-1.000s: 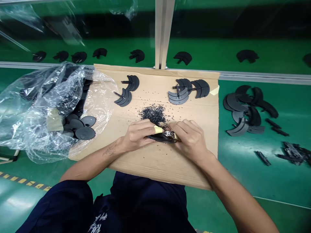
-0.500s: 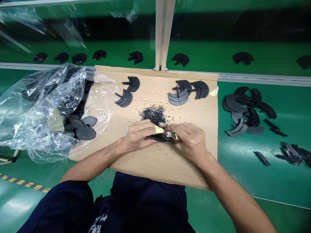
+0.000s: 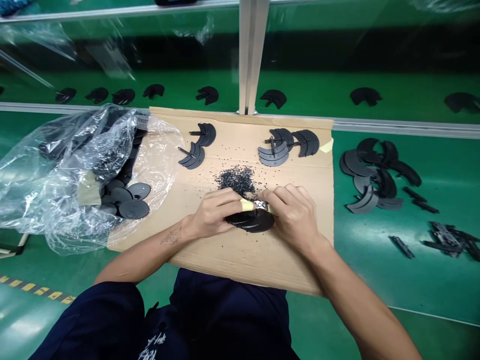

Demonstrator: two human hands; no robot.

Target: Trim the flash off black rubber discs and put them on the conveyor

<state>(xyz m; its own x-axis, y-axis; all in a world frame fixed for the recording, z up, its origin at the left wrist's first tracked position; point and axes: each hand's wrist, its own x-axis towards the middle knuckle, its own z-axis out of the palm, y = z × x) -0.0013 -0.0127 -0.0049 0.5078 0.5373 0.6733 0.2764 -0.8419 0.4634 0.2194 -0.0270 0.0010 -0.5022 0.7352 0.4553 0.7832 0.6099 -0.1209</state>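
My left hand [image 3: 215,214] is closed on a black plastic disc part [image 3: 255,222], with its flat face tilted up toward me over the cardboard. A yellow wrap [image 3: 246,204] covers a fingertip of that hand. My right hand [image 3: 294,212] is closed at the disc's right side, around a small tool with a silver metal head, which looks like nippers [image 3: 261,205]. The metal head meets the part's upper edge; the handles are hidden in the palm. Just beyond both hands lies a heap of tiny black plastic bits [image 3: 237,180].
A clear plastic bag [image 3: 75,165] with black discs [image 3: 133,209] lies left on the cardboard sheet [image 3: 210,250]. Fan-shaped black parts [image 3: 273,156] lie at its far side. More curved parts [image 3: 360,162] and black strips [image 3: 450,239] rest right on the green table. A metal post [image 3: 252,55] stands behind.
The black disc part has tilted so that more of its face shows toward me. Both hands stay closed in nearly the same place. The view has shifted slightly.
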